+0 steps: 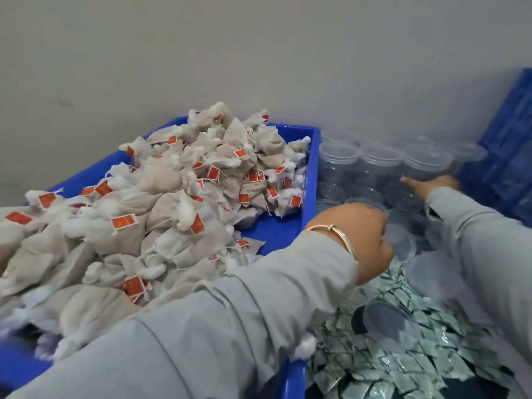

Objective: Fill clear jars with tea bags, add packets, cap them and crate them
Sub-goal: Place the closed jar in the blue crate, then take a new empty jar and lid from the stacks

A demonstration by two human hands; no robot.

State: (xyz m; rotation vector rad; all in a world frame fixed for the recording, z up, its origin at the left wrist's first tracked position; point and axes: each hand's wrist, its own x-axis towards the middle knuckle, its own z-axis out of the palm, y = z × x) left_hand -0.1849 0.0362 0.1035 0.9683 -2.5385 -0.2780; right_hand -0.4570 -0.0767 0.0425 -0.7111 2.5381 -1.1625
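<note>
Blue tray [312, 156], left half of the frame: heaped with grey tea bags [161, 203] carrying red tags; the heap rises above the rim at the upper left and left, while a bare patch of tray floor shows at the near right corner, just inside the right rim.

Clear jars [380, 161], upper right of centre: uncapped, standing upright and packed rim to rim just beside the tray's right wall; more jars and loose clear pieces lie blurred below them.

Blue crate [506, 133], right edge of the frame: standing against the grey wall [201, 53], touching the outermost jars.

Packets [403, 361], lower right: silvery-green, piled loosely, a clear lid [388, 326] lying on top. Little open surface is left between packets, jars and tray.

Left hand [365, 240], centre right: grey sleeve [230, 326] crosses over the tray's right rim; thin bracelet [339, 237] at the wrist. Fingers curl downward among the clear jars; whether they grip one cannot be told through the blur.

Right hand [431, 182], right of centre: reaches toward the jars, fingers straight, tips against a jar's side.
</note>
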